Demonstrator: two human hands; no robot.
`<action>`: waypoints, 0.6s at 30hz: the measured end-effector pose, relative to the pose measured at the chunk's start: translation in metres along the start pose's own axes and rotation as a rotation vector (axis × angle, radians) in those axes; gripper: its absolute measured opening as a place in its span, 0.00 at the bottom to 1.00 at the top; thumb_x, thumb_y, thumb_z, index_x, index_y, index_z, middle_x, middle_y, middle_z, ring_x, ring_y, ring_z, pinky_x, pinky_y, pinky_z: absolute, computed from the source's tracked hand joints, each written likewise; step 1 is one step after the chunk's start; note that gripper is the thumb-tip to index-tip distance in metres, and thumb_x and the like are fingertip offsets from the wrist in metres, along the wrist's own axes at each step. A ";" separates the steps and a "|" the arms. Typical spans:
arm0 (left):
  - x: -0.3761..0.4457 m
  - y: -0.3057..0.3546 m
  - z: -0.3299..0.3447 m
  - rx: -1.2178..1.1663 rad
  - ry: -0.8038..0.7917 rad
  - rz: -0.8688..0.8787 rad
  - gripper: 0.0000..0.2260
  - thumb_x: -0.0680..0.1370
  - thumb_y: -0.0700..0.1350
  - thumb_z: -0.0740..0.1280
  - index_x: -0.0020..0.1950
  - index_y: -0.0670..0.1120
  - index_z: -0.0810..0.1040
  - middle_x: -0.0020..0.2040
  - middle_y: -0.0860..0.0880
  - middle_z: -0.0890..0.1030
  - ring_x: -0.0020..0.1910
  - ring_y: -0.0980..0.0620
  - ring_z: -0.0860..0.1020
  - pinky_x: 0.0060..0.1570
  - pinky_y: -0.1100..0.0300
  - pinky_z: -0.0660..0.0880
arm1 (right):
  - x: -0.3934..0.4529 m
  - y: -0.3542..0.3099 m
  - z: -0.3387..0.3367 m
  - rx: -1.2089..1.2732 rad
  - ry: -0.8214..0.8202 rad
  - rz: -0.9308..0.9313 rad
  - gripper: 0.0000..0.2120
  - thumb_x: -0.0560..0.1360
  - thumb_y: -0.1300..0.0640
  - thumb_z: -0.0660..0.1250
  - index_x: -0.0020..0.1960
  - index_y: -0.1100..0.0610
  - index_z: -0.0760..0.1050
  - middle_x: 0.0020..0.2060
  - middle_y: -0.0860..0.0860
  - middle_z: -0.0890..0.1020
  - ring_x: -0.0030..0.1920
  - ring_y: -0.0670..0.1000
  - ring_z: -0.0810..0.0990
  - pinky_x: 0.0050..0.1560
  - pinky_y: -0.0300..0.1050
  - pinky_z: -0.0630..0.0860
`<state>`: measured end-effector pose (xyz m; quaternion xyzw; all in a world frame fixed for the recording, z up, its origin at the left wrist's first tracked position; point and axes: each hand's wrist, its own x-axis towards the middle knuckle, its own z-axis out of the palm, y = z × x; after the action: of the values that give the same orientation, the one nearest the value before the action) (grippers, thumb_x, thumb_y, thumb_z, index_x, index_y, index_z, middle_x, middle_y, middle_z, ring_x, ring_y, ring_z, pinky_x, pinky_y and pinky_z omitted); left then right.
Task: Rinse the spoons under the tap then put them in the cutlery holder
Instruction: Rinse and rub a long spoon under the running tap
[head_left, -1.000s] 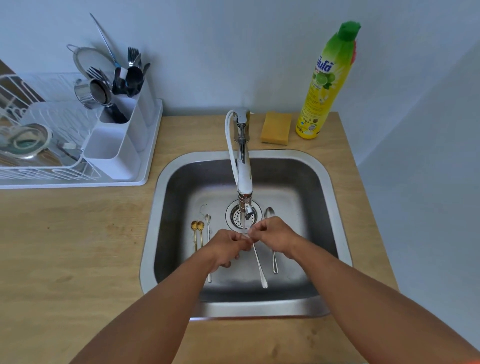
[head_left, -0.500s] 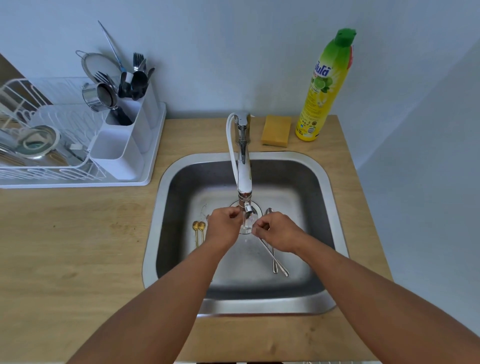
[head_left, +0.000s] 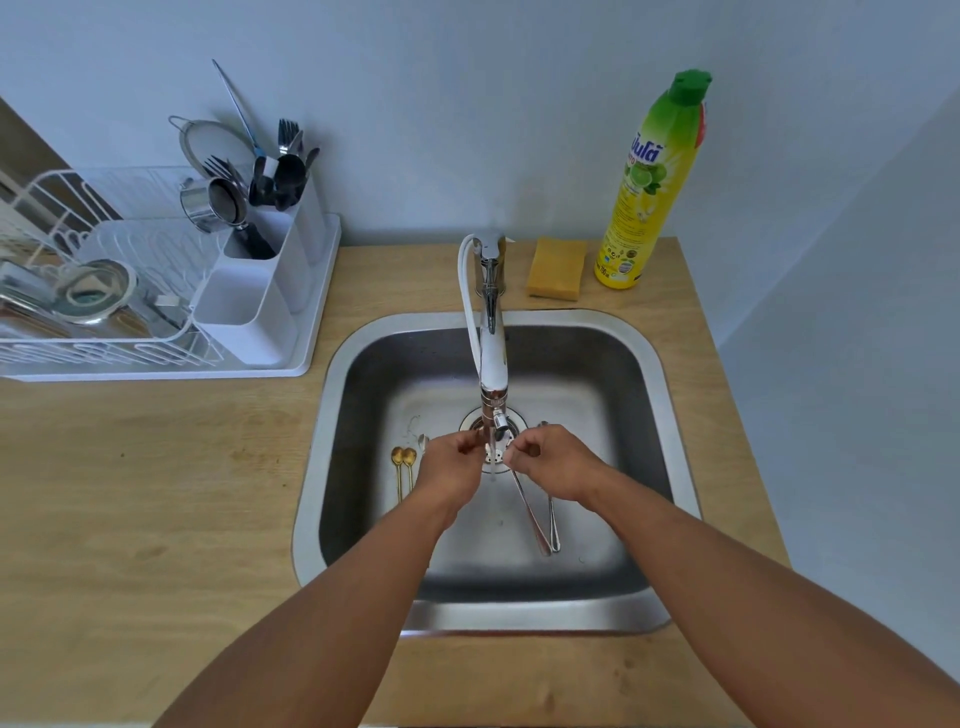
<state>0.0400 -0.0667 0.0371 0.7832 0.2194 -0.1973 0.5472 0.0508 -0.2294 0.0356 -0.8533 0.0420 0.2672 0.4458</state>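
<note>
Water runs from the tap (head_left: 491, 358) into the steel sink (head_left: 670, 415). My right hand (head_left: 553, 462) pinches a silver spoon (head_left: 530, 512) with its handle slanting down toward me. My left hand (head_left: 452, 465) has its fingers curled at the spoon's bowl end, in the stream. The nozzle and water mostly hide the bowl. A second silver spoon (head_left: 552, 519) lies on the sink floor beside the held handle. Two gold spoons (head_left: 403, 465) lie left of my left hand, which also half covers another silver spoon (head_left: 422, 441). The white cutlery holder (head_left: 249, 332) stands on the left counter.
A white dish rack (head_left: 104, 332) with metal ware adjoins the holder, whose rear compartments hold dark utensils. A yellow sponge (head_left: 556, 267) and a yellow-green dish soap bottle (head_left: 649, 197) stand behind the sink by the wall. The wooden counter (head_left: 156, 493) surrounds the sink.
Both hands lifted the spoon from lower in the sink up under the tap's stream. Its handle then swung from pointing down-right to more straight down.
</note>
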 end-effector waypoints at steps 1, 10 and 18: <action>0.000 0.003 0.000 0.020 0.002 0.019 0.13 0.81 0.37 0.65 0.51 0.53 0.86 0.43 0.56 0.84 0.43 0.53 0.79 0.37 0.62 0.71 | 0.000 -0.003 0.000 0.001 0.007 0.003 0.12 0.79 0.54 0.72 0.37 0.48 0.81 0.36 0.44 0.81 0.38 0.44 0.78 0.42 0.40 0.74; 0.010 0.015 -0.005 0.275 0.093 0.204 0.14 0.78 0.55 0.72 0.33 0.56 0.83 0.29 0.57 0.81 0.30 0.54 0.76 0.33 0.60 0.69 | -0.004 -0.005 0.006 -0.054 -0.029 -0.020 0.10 0.82 0.54 0.66 0.46 0.57 0.83 0.43 0.54 0.84 0.42 0.50 0.78 0.45 0.43 0.75; -0.006 0.015 0.004 -0.411 -0.029 -0.233 0.11 0.83 0.52 0.64 0.53 0.54 0.87 0.44 0.55 0.86 0.39 0.56 0.77 0.38 0.58 0.67 | -0.003 0.001 0.012 -0.111 0.078 -0.027 0.10 0.81 0.52 0.66 0.41 0.49 0.80 0.36 0.45 0.79 0.41 0.47 0.78 0.46 0.46 0.74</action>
<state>0.0431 -0.0756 0.0511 0.6219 0.3358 -0.2215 0.6718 0.0431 -0.2209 0.0311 -0.8869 0.0330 0.2294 0.3995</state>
